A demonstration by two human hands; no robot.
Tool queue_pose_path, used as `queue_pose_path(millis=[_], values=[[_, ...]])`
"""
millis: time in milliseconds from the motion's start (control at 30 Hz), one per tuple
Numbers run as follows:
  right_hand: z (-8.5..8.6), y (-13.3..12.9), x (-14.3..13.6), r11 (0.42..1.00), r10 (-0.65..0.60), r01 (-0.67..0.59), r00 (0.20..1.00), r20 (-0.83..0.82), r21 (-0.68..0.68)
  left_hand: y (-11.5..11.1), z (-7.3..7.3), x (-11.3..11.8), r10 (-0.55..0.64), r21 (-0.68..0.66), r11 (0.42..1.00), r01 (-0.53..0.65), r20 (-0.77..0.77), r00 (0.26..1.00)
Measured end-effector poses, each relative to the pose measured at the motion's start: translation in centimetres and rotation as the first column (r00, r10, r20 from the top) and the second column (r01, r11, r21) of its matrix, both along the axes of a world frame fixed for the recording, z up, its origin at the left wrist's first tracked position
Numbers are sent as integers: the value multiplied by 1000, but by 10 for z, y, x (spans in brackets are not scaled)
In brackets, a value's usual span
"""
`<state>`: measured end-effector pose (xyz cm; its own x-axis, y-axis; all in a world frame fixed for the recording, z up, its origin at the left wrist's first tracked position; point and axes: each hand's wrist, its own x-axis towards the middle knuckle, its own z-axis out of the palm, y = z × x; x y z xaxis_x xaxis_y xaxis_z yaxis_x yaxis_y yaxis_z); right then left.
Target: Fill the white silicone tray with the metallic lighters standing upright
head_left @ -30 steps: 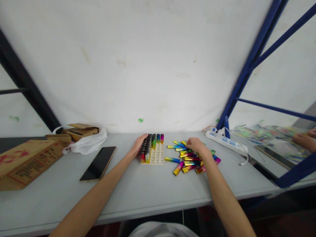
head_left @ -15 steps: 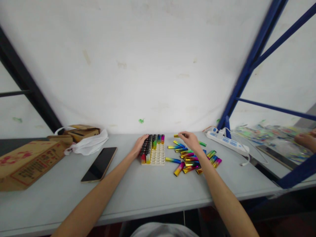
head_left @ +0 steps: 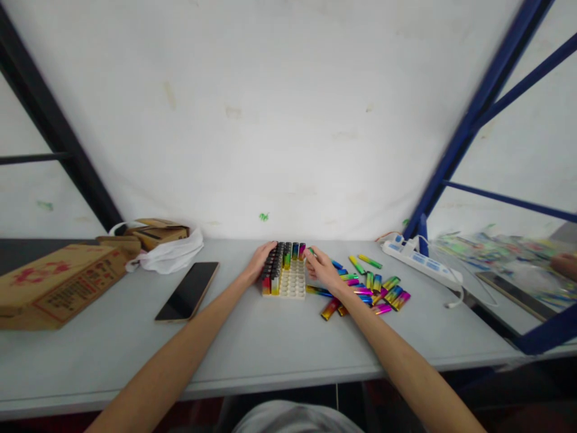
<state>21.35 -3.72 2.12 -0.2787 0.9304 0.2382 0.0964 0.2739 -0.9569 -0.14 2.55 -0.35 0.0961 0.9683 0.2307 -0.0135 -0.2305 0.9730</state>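
A cream tray with rows of round holes sits on the table before me. Standing upright in its left columns and far row are shiny rainbow-coloured cases, shaped like lighter bodies, many with dark tops. My left hand holds the tray's left side, its fingers along the outer column and partly hidden. At the tray's far right corner, my right hand pinches one rainbow-coloured case, of which only a greenish end shows between the fingers. Right of the tray lies a loose pile of such cases, partly covered by my right forearm.
A phone lies left of the tray, near a cardboard box and a white plastic bag. A power strip with cables lies at the right, by a blue metal frame. Another person's hand shows at far right.
My right hand has moved left from above the back of the pile to the tray's far right corner, carrying a case. My left hand stays at the tray; the view has shifted slightly.
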Motion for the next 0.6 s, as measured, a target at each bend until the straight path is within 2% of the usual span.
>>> queue_pose_path(millis=[100, 267, 333, 600], values=[[-3, 0, -5, 981, -160, 144, 979, 124, 130, 3, -2, 0, 7, 21, 1000, -7, -13, 1000], [-9, 0, -9, 893, -409, 321, 871, 272, 314, 3, -4, 0, 2, 8, 1000, -2, 10, 1000], [-11, 0, -10, 880, -433, 330, 853, 292, 341, 3, -3, 0, -3, 2, 1000, 3, 11, 1000], [-10, -3, -11, 892, -401, 282, 855, 329, 354, 2, -2, 0, 4, 21, 1000, -4, 0, 1000]])
